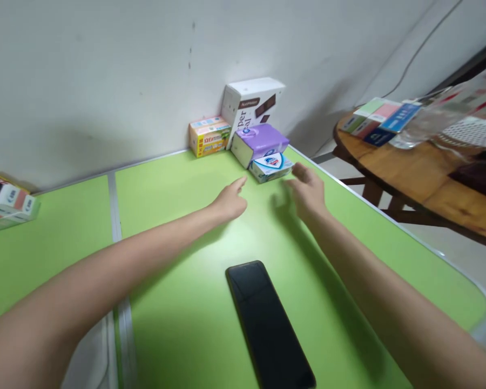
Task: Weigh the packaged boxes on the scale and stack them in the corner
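Note:
My left hand [231,201] hovers over the green table, left of and in front of a small white-and-blue soap box [271,166]. Its thumb side points toward that box and nothing shows in it. Just right of the same box is my right hand [311,190], thumb and fingers apart, holding nothing. Behind the soap box, and touching it, lies a purple tissue pack [263,141]. A tall white box with a chocolate bar picture [254,102] stands against the wall, with a yellow-and-orange box [210,136] beside it on the left.
A black phone [269,324] lies face up on the green table [178,189], between my forearms. Several small boxes [12,202] are at the far left. To the right, a wooden table [433,178] carries more boxes [380,120] and a clear plastic container [433,119].

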A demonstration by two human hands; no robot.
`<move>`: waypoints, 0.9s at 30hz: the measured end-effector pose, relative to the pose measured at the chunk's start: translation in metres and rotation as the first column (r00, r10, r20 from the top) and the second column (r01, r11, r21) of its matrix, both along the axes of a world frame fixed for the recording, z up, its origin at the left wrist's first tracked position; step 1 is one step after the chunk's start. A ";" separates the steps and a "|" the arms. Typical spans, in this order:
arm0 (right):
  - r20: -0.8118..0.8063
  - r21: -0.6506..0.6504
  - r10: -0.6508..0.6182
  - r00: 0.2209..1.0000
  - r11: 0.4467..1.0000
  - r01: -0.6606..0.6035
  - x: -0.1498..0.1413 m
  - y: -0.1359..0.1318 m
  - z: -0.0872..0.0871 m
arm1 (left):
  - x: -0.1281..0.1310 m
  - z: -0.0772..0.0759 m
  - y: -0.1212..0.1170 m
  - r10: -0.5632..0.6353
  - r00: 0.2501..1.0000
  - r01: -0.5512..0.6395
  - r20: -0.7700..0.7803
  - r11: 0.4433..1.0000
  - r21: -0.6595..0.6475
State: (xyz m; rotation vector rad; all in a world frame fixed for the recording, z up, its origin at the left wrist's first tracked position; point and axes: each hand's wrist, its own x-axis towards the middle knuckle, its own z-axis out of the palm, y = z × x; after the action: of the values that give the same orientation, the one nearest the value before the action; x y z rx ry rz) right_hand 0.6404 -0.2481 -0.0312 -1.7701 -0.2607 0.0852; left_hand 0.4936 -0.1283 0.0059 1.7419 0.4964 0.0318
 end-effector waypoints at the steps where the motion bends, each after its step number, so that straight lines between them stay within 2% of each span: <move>1: 0.012 -0.016 -0.022 1.000 1.000 0.022 0.014 0.002 -0.003 | 0.013 -0.005 -0.002 0.008 1.000 -0.008 0.008 1.000 -0.016; 4: -0.018 -0.045 -0.025 1.000 0.999 0.024 0.038 0.013 -0.007 | 0.043 -0.017 -0.002 0.052 0.998 -0.051 0.018 0.997 -0.054; 7: -0.071 -0.058 -0.019 0.997 0.998 0.015 0.036 0.019 -0.006 | 0.055 -0.020 -0.002 0.094 0.995 -0.092 0.029 0.992 -0.081; 10: -0.148 -0.032 0.020 0.989 0.999 -0.025 0.011 0.016 0.000 | 0.045 -0.014 -0.005 0.120 0.992 -0.115 0.042 0.988 -0.105; 13: -0.283 0.019 0.079 0.956 0.997 -0.076 -0.025 0.009 0.012 | 0.015 -0.006 -0.009 0.118 0.992 -0.111 0.055 0.987 -0.117; 17: -0.421 0.076 0.210 0.883 0.978 -0.196 -0.087 0.001 0.036 | -0.054 0.011 -0.013 0.159 0.987 -0.156 0.036 0.985 -0.080; 21: -0.405 0.137 0.422 0.811 0.905 -0.403 -0.165 -0.008 0.060 | -0.158 0.041 -0.019 0.214 0.977 -0.214 0.018 0.975 0.051; 24: -0.380 0.133 0.602 0.702 0.787 -0.602 -0.230 -0.013 0.074 | -0.244 0.057 -0.029 0.369 0.928 -0.360 -0.056 0.925 0.121; 27: -0.349 0.061 0.756 0.554 0.609 -0.791 -0.288 -0.011 0.080 | -0.317 0.059 -0.036 0.502 0.860 -0.488 -0.093 0.862 0.136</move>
State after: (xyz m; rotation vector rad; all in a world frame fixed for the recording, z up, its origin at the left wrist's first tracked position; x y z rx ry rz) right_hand 0.3526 -0.2595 0.0493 -1.5736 -0.7913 1.0726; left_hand 0.1761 -0.1641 0.0653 1.6837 1.0479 0.3238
